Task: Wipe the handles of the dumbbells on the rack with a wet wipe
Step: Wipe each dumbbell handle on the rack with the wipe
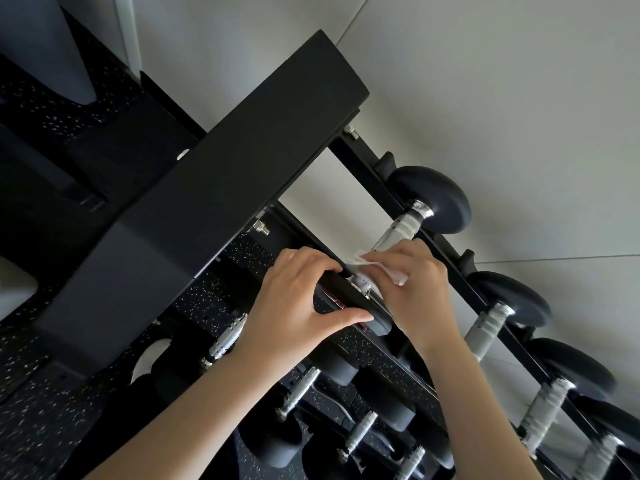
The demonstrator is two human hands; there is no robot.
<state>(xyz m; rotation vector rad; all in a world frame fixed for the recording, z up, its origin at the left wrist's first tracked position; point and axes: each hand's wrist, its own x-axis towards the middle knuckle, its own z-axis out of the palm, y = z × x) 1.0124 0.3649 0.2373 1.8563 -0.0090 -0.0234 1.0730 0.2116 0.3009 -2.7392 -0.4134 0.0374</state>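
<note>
The speckled rubber floor (34, 427) at the left is largely hidden by the matte black rack upright (221, 188), and the lower-tier dumbbells (227, 336) are partly covered by the forearms. The rounded black near head (341, 289) of the top-tier dumbbell is held in the closed grip of the left hand (294, 299); its red marking cannot be read. The crumpled white wet wipe (358, 266) is mostly hidden under the right hand (415, 289), whose grip is closed around it on the knurled metal handle (398, 233). Farther right, the neighbouring dumbbells (543, 407) along the black rail (367, 164) are blurred and cut off by the frame edge.
</note>
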